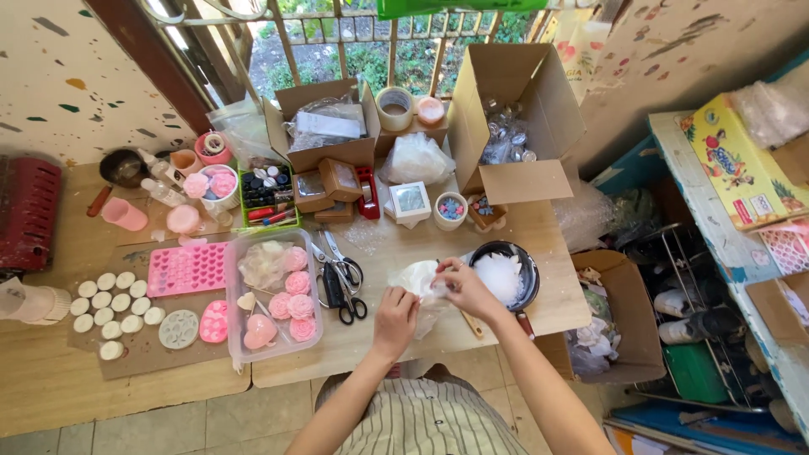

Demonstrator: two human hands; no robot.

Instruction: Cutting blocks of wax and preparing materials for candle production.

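While both hands work at a clear plastic bag (419,281) of white flakes, lying on the wooden table (404,345) just left of a small black pan (506,276), the view looks straight down. Pan already holds a heap of the same white flakes. Left hand (396,323) lies on the bag's near edge, fingers curled and nearly closed, pinning it down. Right hand (462,286) pinches the bag's upper right edge, fingers narrow, touching the plastic beside the pan's rim. To do this well, I judge, the bag mouth should stay over the pan so flakes do not scatter. Left of the pan, black-handled scissors (341,282); farther left, a clear tray (274,297) of pink moulded shapes.
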